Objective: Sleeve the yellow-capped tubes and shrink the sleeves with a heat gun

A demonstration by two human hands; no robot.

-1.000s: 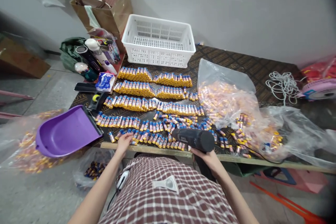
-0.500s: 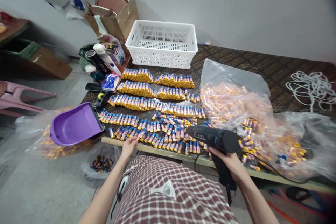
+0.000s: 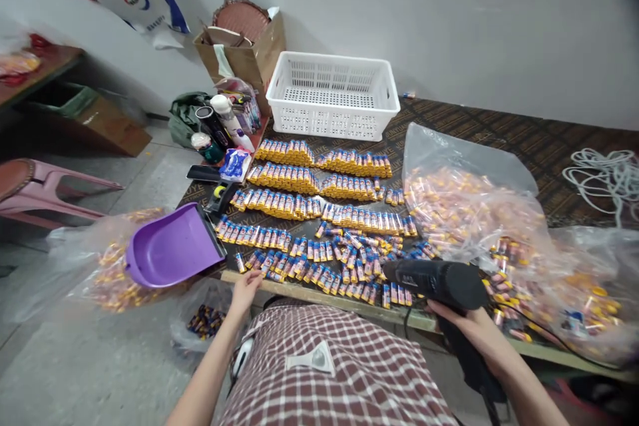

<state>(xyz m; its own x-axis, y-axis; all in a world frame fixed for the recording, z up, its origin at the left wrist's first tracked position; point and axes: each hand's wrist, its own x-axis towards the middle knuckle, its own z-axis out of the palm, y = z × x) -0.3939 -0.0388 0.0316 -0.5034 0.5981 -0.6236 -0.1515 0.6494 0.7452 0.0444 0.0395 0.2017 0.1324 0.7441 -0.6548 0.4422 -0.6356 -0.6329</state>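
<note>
My right hand (image 3: 464, 323) is wrapped round the grip of a black heat gun (image 3: 434, 279). The gun's nozzle points left, over loose small cylinders (image 3: 357, 259) with blue and yellow ends and printed pinkish labels. At the table's front edge, my left hand (image 3: 247, 289) has its fingers curled together, close to the left end of the nearest row of cylinders (image 3: 279, 263). Whatever those fingers may hold is too small to make out. Farther back, more cylinders lie stacked in neat rows (image 3: 284, 176).
A white plastic basket (image 3: 332, 123) stands behind the rows. Clear bags of cylinders (image 3: 469, 200) lie to the right, with the gun's cord (image 3: 554, 343) beside them. A purple dustpan (image 3: 170, 246) juts out at the left, near bottles (image 3: 227, 120) and a tape dispenser (image 3: 219, 198).
The view has turned left, so the table's contents sit farther right and lower. Relative to the rows, my left hand has shifted left. The heat gun stays over the loose cylinders.
</note>
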